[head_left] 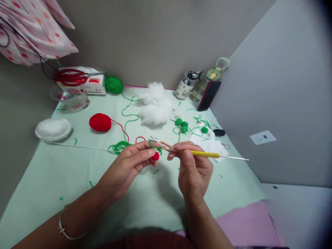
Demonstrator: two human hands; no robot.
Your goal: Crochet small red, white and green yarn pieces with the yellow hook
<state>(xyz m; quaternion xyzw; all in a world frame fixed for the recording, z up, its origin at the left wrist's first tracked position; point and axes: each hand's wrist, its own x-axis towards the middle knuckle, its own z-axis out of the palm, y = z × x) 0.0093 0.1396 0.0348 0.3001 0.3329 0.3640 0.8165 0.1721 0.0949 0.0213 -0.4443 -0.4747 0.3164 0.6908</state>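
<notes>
My left hand (136, 157) pinches a small crocheted piece (156, 156), red below with white and green stitches along its upper edge. In my right hand (193, 166) is a crochet hook (204, 154) with a yellow handle, a thin metal end showing on both sides. Its left tip reaches the green edge of the piece; whether it is inside a stitch I cannot tell. Just behind my fingers lies a pair of small snips (160, 141). A loose bundle of green yarn (120, 147) rests by my left hand, partly hidden.
Red yarn ball (100, 122), white yarn ball (53, 129) and green yarn ball (114, 84) sit at left. White stuffing (155, 105) lies at the back centre. Several green crocheted balls (184, 127) and scraps are at right, before a pen cup (185, 86), bottle (207, 83) and phone (209, 95).
</notes>
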